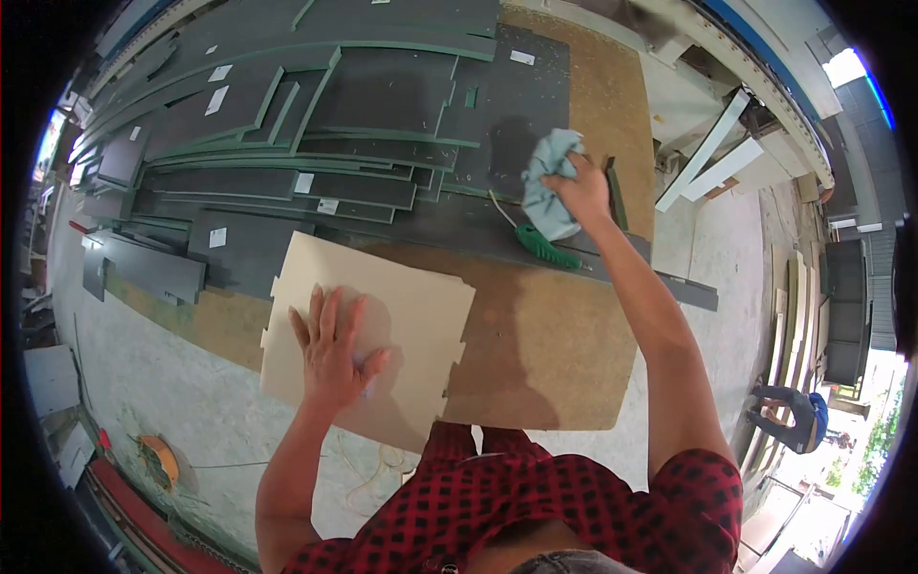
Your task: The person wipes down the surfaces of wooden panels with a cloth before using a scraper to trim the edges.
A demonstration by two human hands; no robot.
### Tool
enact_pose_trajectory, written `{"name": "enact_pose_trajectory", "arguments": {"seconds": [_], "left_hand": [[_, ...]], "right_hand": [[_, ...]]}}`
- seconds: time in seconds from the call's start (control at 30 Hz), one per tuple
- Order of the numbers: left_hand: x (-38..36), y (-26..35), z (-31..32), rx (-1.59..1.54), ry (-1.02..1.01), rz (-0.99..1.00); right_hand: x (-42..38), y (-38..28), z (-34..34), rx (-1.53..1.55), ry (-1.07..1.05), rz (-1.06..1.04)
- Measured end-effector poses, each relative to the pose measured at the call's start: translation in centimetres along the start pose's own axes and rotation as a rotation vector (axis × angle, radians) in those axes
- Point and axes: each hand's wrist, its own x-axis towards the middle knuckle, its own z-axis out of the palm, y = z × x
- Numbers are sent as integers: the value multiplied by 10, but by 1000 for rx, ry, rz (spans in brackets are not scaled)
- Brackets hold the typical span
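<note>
Gripping cloth [550,196], right arm [639,297] reaches forward.

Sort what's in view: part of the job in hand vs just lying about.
In the job, judging by the hands:
- cream panel, left hand flat on it
- pale blue cloth, in right hand
- brown board under the panel

Apparently just lying about:
- green tool beside the cloth
- dark panels
- orange ring on the floor

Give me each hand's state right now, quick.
Left hand: open, fingers spread, on the cream panel.
Right hand: closed on a bunched light blue cloth.
</note>
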Motion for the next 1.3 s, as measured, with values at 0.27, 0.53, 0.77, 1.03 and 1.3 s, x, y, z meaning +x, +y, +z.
{"name": "enact_pose_trajectory", "arguments": {"seconds": [0.27,0.53,0.77,1.03,1.3], "left_hand": [[7,0,0,11,-115,-71],[10,1,3,98,-190,-75],[12,2,3,104,-212,-84],[12,0,5,112,-206,-58],[14,1,9,122,-213,-64]], "right_hand": [[79,-42,141,-135,-280,27],[121,-17,151,-399,-292,-170],[203,193,31,-200,370,687],[225,47,96,-43,207,-71],[224,5,183,-319,-250,-301]]}}
